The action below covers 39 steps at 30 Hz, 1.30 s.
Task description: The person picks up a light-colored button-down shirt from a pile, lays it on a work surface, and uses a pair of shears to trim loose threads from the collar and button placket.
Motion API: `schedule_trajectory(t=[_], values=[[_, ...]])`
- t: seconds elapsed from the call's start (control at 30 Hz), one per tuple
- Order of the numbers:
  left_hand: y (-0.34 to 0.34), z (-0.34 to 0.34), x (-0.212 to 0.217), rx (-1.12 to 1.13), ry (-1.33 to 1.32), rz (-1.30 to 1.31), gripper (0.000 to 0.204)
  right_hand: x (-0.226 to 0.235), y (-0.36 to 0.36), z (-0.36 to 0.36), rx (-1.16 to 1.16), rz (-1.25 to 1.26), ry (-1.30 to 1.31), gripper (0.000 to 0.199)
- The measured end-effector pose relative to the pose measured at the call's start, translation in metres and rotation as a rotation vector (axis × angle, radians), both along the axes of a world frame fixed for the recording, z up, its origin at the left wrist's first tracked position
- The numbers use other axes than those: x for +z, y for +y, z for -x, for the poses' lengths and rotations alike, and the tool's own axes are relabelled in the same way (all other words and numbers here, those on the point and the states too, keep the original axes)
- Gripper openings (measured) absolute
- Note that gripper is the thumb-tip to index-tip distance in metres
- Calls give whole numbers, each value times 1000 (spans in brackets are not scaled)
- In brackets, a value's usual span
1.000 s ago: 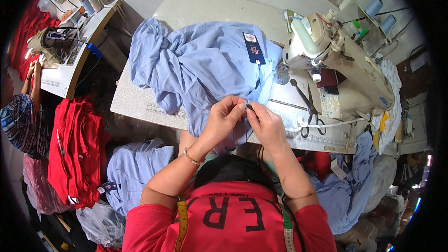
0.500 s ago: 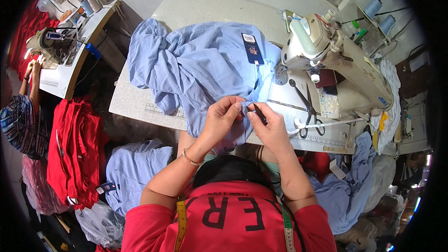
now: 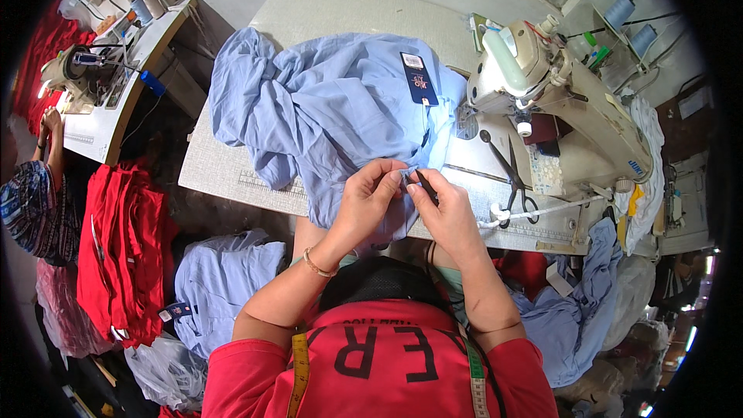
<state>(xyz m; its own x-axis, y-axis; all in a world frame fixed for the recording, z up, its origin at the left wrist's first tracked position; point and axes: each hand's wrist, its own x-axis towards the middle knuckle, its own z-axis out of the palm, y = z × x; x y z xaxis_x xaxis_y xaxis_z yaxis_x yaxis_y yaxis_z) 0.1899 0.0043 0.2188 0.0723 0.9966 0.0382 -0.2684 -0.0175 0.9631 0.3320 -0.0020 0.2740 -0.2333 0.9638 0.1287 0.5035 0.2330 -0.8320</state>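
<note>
A light blue cloth garment [image 3: 309, 101] lies bunched over the sewing table [image 3: 209, 162], its near end hanging off the front edge. A dark blue hang tag [image 3: 419, 78] rests on top of it. At that near end my left hand [image 3: 370, 192] pinches a fold of the garment between thumb and fingers. Close beside it, almost touching, my right hand [image 3: 447, 209] is closed on a slim black tool [image 3: 426, 186], whose tip lies at the pinched cloth. The tool's exact kind is hidden by my fingers.
A sewing machine [image 3: 557, 93] stands at the right, with black scissors [image 3: 511, 186] and a white cord [image 3: 557, 203] before it. Red garments [image 3: 124, 255] and another blue garment [image 3: 224, 282] are piled at the left. A co-worker [image 3: 39, 193] sits at another machine.
My hands stay at the same fold, with only small finger shifts. The garment has slid very slightly. At the far left, the co-worker's hands have moved a little.
</note>
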Motion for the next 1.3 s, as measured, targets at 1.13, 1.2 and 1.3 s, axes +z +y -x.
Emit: schedule_trajectory(t=[1.13, 1.2, 1.3], values=[[-2, -2, -3, 35, 30, -50, 15, -6, -5, 6, -70, 11, -9, 21], [-2, -2, -2, 47, 10, -42, 15, -8, -6, 8, -81, -60, -86, 20], [-2, -2, 3, 45, 3, -39, 14, -16, -7, 12, -108, -190, -164, 19]])
